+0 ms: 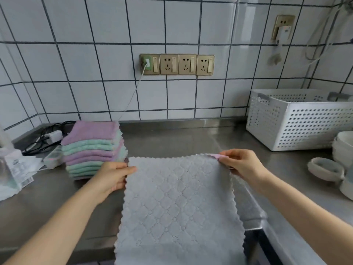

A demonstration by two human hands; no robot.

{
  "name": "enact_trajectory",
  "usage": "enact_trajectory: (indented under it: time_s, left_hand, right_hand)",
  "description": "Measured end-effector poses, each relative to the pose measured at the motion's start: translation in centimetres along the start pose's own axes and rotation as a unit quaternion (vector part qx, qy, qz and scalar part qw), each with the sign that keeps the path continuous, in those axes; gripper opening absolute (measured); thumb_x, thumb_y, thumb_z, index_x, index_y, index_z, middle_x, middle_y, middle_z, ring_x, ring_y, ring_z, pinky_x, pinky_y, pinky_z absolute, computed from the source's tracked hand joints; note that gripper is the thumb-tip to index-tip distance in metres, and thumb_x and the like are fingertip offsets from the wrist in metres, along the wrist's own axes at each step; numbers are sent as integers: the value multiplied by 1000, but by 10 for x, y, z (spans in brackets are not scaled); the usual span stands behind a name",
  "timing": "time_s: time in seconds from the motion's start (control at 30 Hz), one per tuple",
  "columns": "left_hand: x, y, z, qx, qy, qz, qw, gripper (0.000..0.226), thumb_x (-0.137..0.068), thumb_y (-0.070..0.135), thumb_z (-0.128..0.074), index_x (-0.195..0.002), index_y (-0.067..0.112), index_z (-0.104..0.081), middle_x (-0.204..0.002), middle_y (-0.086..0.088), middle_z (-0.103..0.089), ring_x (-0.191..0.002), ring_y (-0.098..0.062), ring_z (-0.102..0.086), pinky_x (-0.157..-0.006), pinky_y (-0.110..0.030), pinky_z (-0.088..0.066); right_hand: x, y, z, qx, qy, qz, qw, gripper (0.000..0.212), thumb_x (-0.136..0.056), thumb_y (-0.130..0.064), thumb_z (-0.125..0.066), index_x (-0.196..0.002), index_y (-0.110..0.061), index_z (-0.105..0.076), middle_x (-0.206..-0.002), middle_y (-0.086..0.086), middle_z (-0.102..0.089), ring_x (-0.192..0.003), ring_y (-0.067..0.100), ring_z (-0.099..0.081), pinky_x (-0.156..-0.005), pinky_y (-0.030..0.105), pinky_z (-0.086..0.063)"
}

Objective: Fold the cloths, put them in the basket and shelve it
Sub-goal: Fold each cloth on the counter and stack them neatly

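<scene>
Cloths (93, 148) sit folded in a stack at the back left of the steel counter (172, 140), purple and mint layers alternating, the top one purple. Left of the stack lies a clutter of black cables and a white adapter (54, 136), and nearer the edge a clear plastic packet (13, 169); its label is too blurred to read.

One grey cloth (177, 207) with a quilted diamond pattern and scalloped edges is spread flat in front of the person, its near end hanging over the counter's front edge. The left hand (112, 176) pinches the far left corner, thumb on top and fingers curled under the edge. The right hand (242, 163) grips the far right corner, thumb and forefinger closed on the fabric, where a pink underside peeks out.

On the tiled wall above is a row of 4 brass sockets (177, 64), the leftmost with a white charger plugged in and its cord trailing down behind the stack.

Further right stands the white perforated basket (298, 125), well apart from the grey cloth; what I can see of its inside looks empty. At the far right edge are stacked white bowls (343, 148) and a small dish (324, 169).
</scene>
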State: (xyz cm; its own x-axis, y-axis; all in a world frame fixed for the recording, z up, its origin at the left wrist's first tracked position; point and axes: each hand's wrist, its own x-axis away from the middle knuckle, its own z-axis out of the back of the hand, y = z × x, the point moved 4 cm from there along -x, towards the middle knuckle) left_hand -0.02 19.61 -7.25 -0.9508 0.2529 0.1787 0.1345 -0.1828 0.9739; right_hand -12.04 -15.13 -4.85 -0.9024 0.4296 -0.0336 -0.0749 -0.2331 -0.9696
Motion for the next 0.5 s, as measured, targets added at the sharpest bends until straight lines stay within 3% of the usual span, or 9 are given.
enact_trajectory:
  time_s: [0.1, 0.17, 0.2, 0.23, 0.27, 0.3, 0.37, 0.43, 0.5]
  left_hand:
    - [-36, 13, -1, -59, 77, -47, 994, 26, -86, 13, -69, -63, 14, -56, -44, 8, -44, -40, -10, -39, -42, -16, -33]
    - [-53, 34, -3, -156, 168, -124, 965, 26, -88, 12, -63, -64, 8, -57, -45, 2, -47, -46, -19, -46, -45, -24, -32]
    - [-57, 41, -7, -216, 203, -156, 942, 15, -90, 12, -60, -81, 2, -65, -64, -9, -61, -66, -25, -58, -57, -30, -40]
    - [-58, 42, -12, -273, 209, -162, 925, 25, -92, 15, -57, -110, 0, -63, -101, -18, -67, -99, -30, -60, -79, -34, -44]
    - [-60, 35, -19, -322, 184, -155, 916, 47, -93, 19, -56, -137, 4, -46, -137, -20, -51, -129, -30, -45, -101, -35, -36]
    - [-55, 24, -26, -359, 154, -165, 906, 63, -94, 25, -55, -148, 10, -27, -154, -15, -28, -143, -27, -24, -113, -36, -22]
    - [-36, 5, -45, -422, 108, -242, 867, 71, -95, 33, -52, -152, 21, -12, -160, 0, -5, -148, -21, -1, -118, -38, -8]
    - [-13, -15, -61, -447, 44, -285, 847, 67, -95, 39, -50, -152, 27, -16, -159, 9, -1, -147, -15, 8, -119, -37, -1]
    - [8, -31, -74, -452, -34, -267, 851, 62, -95, 45, -48, -150, 30, -25, -159, 12, -5, -147, -11, 7, -119, -33, 1]
  right_hand:
    - [-43, -10, -10, -2, 42, 13, 999, 10, -82, -11, -72, -91, -6, -72, -77, 6, -66, -59, 12, -54, -50, 19, -43]
    - [-67, -20, -12, 49, 121, 43, 991, 12, -87, -7, -63, -96, -9, -71, -93, 12, -71, -75, 19, -63, -64, 25, -48]
    - [-73, -24, -14, 134, 160, 59, 976, 18, -89, -6, -58, -101, -10, -71, -102, 13, -71, -87, 24, -65, -73, 25, -47]
    - [-72, -26, -17, 231, 180, 77, 953, 25, -89, -5, -53, -108, -9, -70, -111, 13, -69, -100, 27, -64, -80, 24, -44]
    - [-67, -26, -26, 302, 171, 108, 931, 30, -89, -4, -51, -114, -8, -67, -119, 12, -66, -109, 28, -61, -86, 25, -41]
    - [-57, -20, -38, 345, 133, 147, 917, 33, -89, -3, -52, -118, -8, -65, -124, 12, -63, -115, 28, -58, -91, 25, -38]
    - [-25, 1, -66, 380, 13, 231, 896, 32, -92, -10, -53, -122, -12, -63, -132, 7, -58, -125, 25, -50, -102, 21, -33]
    - [10, 27, -89, 398, -100, 282, 867, 34, -95, -20, -51, -128, -18, -57, -142, 0, -49, -137, 19, -36, -110, 14, -18]
    - [32, 45, -98, 419, -161, 281, 848, 42, -98, -34, -44, -138, -22, -47, -151, -5, -36, -143, 12, -22, -113, 11, -7]
